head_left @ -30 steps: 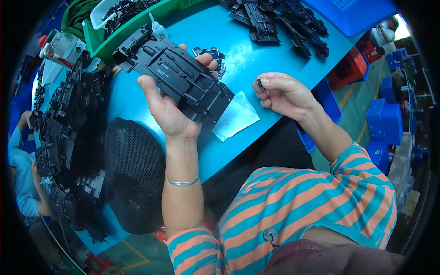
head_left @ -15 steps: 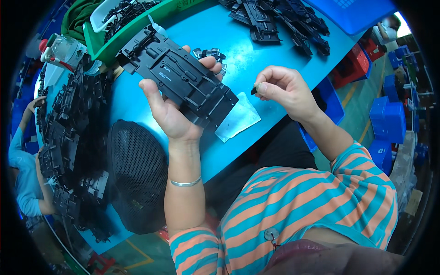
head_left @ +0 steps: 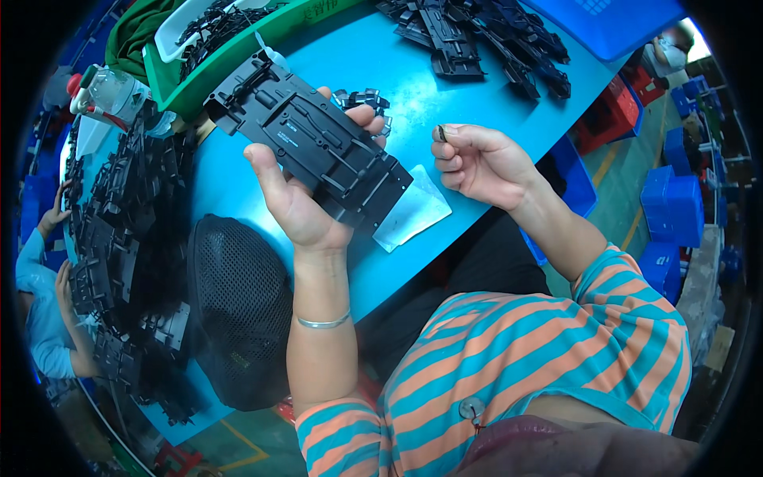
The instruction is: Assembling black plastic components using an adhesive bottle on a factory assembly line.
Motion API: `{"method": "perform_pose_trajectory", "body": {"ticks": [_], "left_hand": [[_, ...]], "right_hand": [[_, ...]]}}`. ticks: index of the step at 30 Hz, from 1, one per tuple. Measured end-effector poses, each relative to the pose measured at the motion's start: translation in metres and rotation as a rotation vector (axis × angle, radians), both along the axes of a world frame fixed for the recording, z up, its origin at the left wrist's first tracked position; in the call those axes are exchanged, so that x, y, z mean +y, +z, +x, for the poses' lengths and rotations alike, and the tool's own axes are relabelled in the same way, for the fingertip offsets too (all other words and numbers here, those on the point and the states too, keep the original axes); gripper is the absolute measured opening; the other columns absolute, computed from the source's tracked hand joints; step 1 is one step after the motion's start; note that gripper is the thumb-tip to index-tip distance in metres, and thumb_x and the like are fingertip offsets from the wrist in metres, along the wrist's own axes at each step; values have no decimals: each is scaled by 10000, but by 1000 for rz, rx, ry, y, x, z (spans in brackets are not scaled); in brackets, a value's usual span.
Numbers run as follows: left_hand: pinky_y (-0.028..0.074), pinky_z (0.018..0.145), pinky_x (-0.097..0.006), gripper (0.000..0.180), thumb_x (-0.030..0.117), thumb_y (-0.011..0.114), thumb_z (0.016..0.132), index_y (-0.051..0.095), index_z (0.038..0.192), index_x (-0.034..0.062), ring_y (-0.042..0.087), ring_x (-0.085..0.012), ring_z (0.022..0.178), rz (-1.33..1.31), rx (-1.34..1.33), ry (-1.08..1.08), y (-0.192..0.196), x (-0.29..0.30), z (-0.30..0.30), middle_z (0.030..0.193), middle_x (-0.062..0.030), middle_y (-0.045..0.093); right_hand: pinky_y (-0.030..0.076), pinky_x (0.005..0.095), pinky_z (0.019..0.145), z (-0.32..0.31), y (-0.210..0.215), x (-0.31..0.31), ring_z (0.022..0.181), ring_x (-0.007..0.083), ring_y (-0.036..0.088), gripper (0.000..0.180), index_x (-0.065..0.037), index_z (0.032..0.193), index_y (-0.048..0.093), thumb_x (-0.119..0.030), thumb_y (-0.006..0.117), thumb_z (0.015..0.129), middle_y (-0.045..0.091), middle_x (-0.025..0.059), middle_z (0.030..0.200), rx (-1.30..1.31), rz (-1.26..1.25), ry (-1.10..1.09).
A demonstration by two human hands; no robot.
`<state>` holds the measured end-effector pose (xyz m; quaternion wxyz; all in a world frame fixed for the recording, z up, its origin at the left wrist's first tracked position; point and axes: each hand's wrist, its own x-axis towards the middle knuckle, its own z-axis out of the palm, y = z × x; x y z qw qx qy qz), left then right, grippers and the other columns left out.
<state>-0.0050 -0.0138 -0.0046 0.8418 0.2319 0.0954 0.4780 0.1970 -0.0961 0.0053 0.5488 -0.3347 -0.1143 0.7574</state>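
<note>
My left hand [head_left: 298, 208] grips a long black plastic chassis plate [head_left: 308, 137] from beneath, thumb along one edge and fingertips over the other. Moulded ribs, posts and small holes cover its upper face. To the right, apart from the plate, my right hand [head_left: 486, 165] is closed, pinching a small dark piece [head_left: 442, 133] between thumb and forefinger; its exact kind is too small to tell. Behind the left fingers lies a little heap of shiny dark parts [head_left: 369, 101] on the blue table [head_left: 246, 191]. A translucent sheet [head_left: 417, 213] rests between the two hands.
Black plates are stacked at the back [head_left: 449, 40] and heaped along the left [head_left: 119, 230]. A green tray [head_left: 230, 57], a bottle [head_left: 115, 94] and a blue bin [head_left: 612, 24] stand around. A black mesh bag [head_left: 238, 310] is beside my left forearm. Another person's arm [head_left: 48, 262] is at far left.
My right hand has turned and lifted its fingertips slightly, bringing the small dark piece upward. The chassis plate has shifted only slightly in my left hand.
</note>
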Motion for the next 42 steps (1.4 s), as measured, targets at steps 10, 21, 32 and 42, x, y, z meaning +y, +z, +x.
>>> {"method": "perform_pose_trajectory", "body": {"ticks": [10, 21, 32, 42], "left_hand": [[440, 968, -499, 933, 749, 294, 851, 327, 1390, -12, 565, -384, 1102, -16, 63, 33, 2, -3, -1, 1218, -262, 552], [410, 1002, -490, 947, 751, 243, 857, 327, 1391, -26, 538, -396, 1141, 69, 115, 55, 4, 0, -1, 1240, -265, 542], [418, 1000, -487, 956, 764, 256, 844, 337, 1387, -19, 545, -389, 1136, 89, 117, 55, 3, 2, -3, 1231, -259, 550], [507, 902, -431, 900, 749, 296, 852, 339, 1347, -2, 620, -345, 1014, 43, 11, 15, 6, -3, 0, 1122, -237, 604]], "right_hand": [[408, 214, 633, -4, 3, -5, 696, 84, 490, 104, -38, 931, 569, -140, 557, 917, 567, 17, 815, -206, 38, -14], [437, 340, 703, -7, -4, -30, 810, 218, 578, 170, -94, 860, 651, -31, 684, 706, 591, 52, 902, -2002, 1257, 144], [411, 347, 703, -7, -5, -28, 797, 208, 568, 151, -95, 834, 633, -11, 667, 713, 587, 54, 887, -2032, 1212, 189], [487, 323, 577, -8, 23, -19, 659, 242, 630, 118, -43, 792, 629, 27, 658, 702, 640, 73, 763, -1920, 1140, -142]]}}
